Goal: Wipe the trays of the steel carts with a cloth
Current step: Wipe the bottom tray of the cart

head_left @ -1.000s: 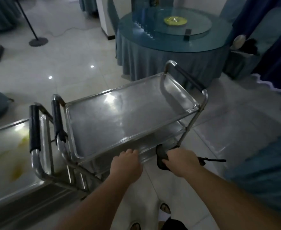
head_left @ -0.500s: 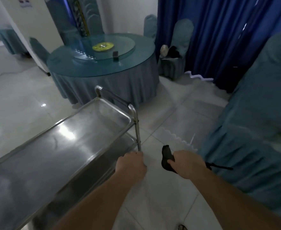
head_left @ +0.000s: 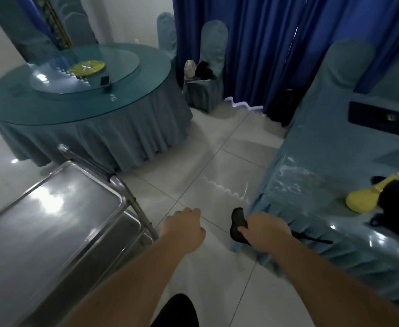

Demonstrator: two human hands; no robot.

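Cart (head_left: 52, 223) left of hands, round table (head_left: 83, 95) behind.

The left hand (head_left: 184, 228) has come off the steel cart (head_left: 52, 223); a second ago its fingers lay on the top tray's near edge, and now it hangs curled over the floor tiles, just beside the cart's corner post. The person has turned right: the cart has slid to the lower left, and a covered tabletop (head_left: 323, 185) carrying a yellow bulb (head_left: 363, 199) has come into sight.

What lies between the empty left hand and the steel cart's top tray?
In the head view, only bare floor tile and the cart's upright post separate left hand from tray.
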